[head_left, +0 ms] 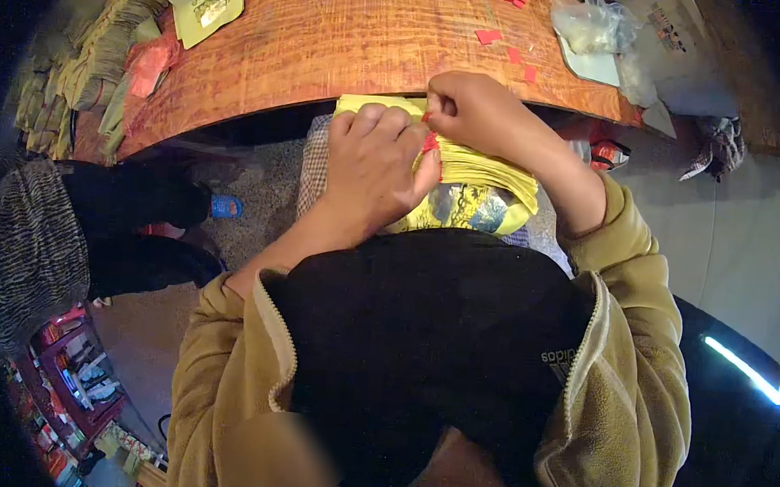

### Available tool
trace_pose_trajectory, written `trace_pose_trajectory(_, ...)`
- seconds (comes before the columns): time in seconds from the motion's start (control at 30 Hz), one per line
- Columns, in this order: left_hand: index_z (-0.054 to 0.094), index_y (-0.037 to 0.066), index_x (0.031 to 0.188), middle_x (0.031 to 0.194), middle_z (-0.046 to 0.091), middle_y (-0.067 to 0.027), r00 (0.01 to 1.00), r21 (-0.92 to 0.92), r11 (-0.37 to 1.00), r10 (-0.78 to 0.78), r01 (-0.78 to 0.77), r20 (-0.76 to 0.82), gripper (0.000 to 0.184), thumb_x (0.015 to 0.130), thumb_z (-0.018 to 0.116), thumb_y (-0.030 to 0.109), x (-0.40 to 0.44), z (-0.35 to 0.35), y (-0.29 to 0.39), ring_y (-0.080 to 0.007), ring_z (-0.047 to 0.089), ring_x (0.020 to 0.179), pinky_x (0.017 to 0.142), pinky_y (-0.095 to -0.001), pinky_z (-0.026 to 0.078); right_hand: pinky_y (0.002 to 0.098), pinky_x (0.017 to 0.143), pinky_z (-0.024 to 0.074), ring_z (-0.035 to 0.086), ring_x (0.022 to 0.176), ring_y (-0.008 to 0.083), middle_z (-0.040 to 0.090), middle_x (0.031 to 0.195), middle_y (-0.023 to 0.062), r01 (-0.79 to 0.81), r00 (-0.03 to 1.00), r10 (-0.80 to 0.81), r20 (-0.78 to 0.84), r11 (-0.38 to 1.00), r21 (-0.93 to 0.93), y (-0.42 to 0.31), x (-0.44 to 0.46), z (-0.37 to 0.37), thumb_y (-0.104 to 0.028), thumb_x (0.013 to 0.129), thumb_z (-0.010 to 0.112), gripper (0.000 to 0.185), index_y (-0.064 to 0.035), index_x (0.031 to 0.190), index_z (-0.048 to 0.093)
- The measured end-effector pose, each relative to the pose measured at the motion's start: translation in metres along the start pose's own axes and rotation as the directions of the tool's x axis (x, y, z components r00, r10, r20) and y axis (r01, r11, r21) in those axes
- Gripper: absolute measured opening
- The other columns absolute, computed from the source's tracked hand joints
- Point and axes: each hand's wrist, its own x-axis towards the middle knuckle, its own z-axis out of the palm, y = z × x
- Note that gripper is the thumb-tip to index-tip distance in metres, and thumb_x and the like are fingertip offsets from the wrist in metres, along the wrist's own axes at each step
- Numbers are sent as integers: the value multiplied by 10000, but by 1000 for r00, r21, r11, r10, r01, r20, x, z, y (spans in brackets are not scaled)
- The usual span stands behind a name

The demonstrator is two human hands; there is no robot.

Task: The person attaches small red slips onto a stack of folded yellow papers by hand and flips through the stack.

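A thick stack of yellow printed paper sheets [486,174] rests on my lap against the table edge, with silver and dark patches on its lower face. My left hand [372,159] presses down over its left part, fingers curled and thumb along the stack. Closed in a fist-like pinch, my right hand [467,111] is at the stack's upper edge. A small red strip [430,142] shows between my hands, and a bit of red appears at the right fingertips. What lies under the fingers is hidden.
The wooden table [330,46] holds loose red slips [488,37], yellow sheets [204,9], bundled stacks [91,60] and an orange-red wrapper [150,65]. Plastic bags [591,25] lie at the far right. Another person's legs [136,204] are at left, near a crate [83,377].
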Motion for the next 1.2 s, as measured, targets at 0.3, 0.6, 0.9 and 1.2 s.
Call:
trace_pose_trajectory(0.3, 742, 162, 1028, 1008, 646, -26, 983, 37, 998, -58, 52, 177, 267, 851, 677, 350, -15, -1, 9, -253, 579, 1003, 826, -438, 393, 402, 707, 516, 649, 789, 317, 649, 849, 142, 78, 986, -89, -144, 993, -84, 6, -22, 15, -180, 842, 715, 323, -18, 1102, 615)
trace_pose_trajectory(0.6, 681, 41, 1148, 1051, 636, -103, 995, 202, 975, 77, -87, 55, 462, 818, 710, 362, -2, -4, 6, -260, 565, 1083, 982, -487, 376, 386, 645, 508, 646, 711, 324, 657, 811, 157, -6, 985, 8, -171, 1000, 14, -4, -45, 12, -128, 862, 678, 384, 11, 1211, 599)
trace_pose_trajectory(0.9, 695, 49, 1071, 1130, 620, -96, 992, 62, 990, 124, -124, 0, 443, 738, 772, 331, -1, 4, 1, -274, 563, 1121, 1025, -533, 375, 408, 801, 521, 654, 915, 336, 678, 996, 167, -256, 789, -79, -609, 859, -443, 95, -53, -9, -103, 904, 639, 261, 30, 1128, 648)
trace_pose_trajectory(1.2, 710, 106, 1083, 1078, 633, -55, 994, -28, 994, 110, -110, -5, 409, 744, 764, 328, -9, 4, -2, -277, 570, 1079, 985, -455, 394, 472, 858, 497, 612, 978, 394, 649, 1007, 166, -194, 843, -162, -514, 798, -570, 124, -37, -27, -77, 839, 652, 127, 9, 931, 640)
